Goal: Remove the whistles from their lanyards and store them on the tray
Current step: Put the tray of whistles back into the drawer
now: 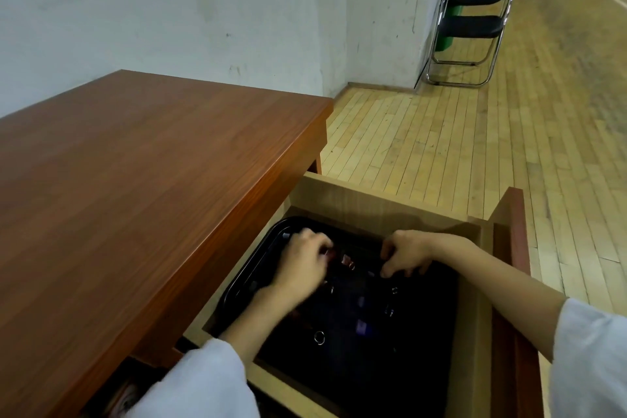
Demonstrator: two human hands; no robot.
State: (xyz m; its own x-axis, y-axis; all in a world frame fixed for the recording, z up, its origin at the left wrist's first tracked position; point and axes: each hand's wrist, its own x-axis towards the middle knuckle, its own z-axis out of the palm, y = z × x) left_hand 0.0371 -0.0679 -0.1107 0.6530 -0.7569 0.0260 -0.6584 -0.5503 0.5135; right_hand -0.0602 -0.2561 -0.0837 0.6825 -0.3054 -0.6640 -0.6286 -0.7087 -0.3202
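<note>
From the head camera, we are reaching both hands into an open drawer (373, 204) and working over the black tray (237, 285) lying inside it. Our left hand (302, 263) is curling its fingers and appears to be pinching a small reddish whistle (346, 260), which is sitting just above the tray, between the two hands. Our right hand (407, 254) is bending its fingers downward just beside it. We cannot tell whether it is gripping anything, because the lanyard is vanishing against the dark tray.

We are judging that the unhooking is under way. To do it well, the left hand should be steadying the whistle while the right is working the clip open. Both should be staying low over the tray, so a freed whistle is landing on it and not in a drawer corner. A metal ring (319, 337) and a purple piece (361, 326) are lying loose on the tray nearer to us, so we are minding our wrists there.

The table (135, 163) is stretching away on our left, its reddish-brown top showing nothing on it, with the drawer standing open beneath its edge. A pale wall (169, 10) is rising behind it, and a wooden strip floor (475, 163) is spreading to the right. A black folding chair (475, 10) is standing by the wall corner, well apart from us.
</note>
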